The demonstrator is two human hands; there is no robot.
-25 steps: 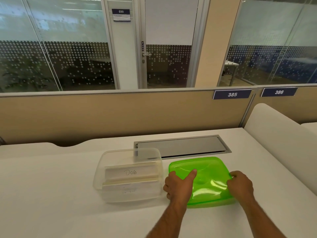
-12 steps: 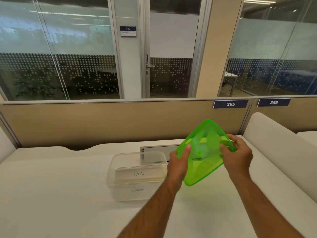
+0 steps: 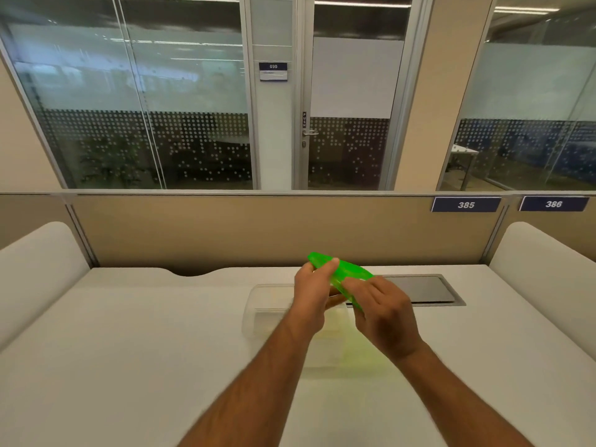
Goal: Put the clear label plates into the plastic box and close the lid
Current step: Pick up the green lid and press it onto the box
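Observation:
The green lid (image 3: 346, 271) hangs in the air, seen nearly edge-on and tilted down to the right. My left hand (image 3: 314, 293) grips its left end, thumb on top. My right hand (image 3: 383, 312) holds its right end. Below and partly behind my hands the clear plastic box (image 3: 267, 309) stands on the white desk (image 3: 129, 350). A clear label plate (image 3: 271, 317) shows faintly inside the box; my left wrist hides the rest of the inside.
A grey cable hatch (image 3: 422, 290) is set into the desk behind my right hand. A beige partition (image 3: 225, 230) with signs 385 and 386 runs along the far edge. White padded dividers (image 3: 35, 269) flank both sides.
Both hands lifted the green lid off the desk, then swung it left over the box and turned it from nearly upright to almost flat. My view tilted upward.

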